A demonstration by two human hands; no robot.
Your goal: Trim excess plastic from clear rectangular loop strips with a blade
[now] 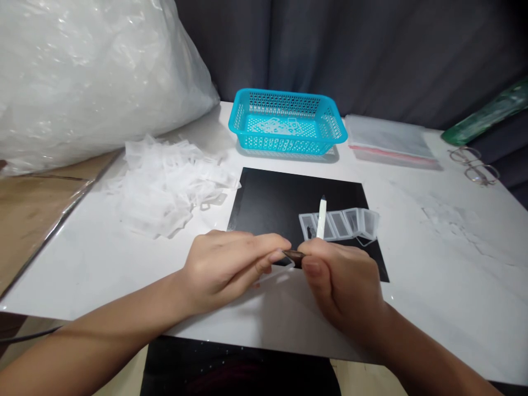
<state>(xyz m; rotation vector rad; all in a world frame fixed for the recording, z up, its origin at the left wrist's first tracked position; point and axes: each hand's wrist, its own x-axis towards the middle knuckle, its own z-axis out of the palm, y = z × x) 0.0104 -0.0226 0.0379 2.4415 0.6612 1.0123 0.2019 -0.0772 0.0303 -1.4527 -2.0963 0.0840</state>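
My left hand (pixel 229 264) and my right hand (pixel 340 280) meet over the near edge of a black mat (pixel 272 201). Between their fingertips is a small dark piece (pixel 295 254), pinched from both sides. My right hand also holds a white stick-like tool (pixel 321 217) that points away from me. Just beyond the right hand, a row of small clear plastic frames (pixel 342 224) lies overlapped on the mat.
A loose heap of clear plastic pieces (pixel 165 184) lies left of the mat. Behind it stands a big plastic bag (pixel 94 71). A turquoise basket (pixel 287 121) sits at the back, a stack of clear bags (pixel 388 140) to its right, and glasses (pixel 474 164) far right.
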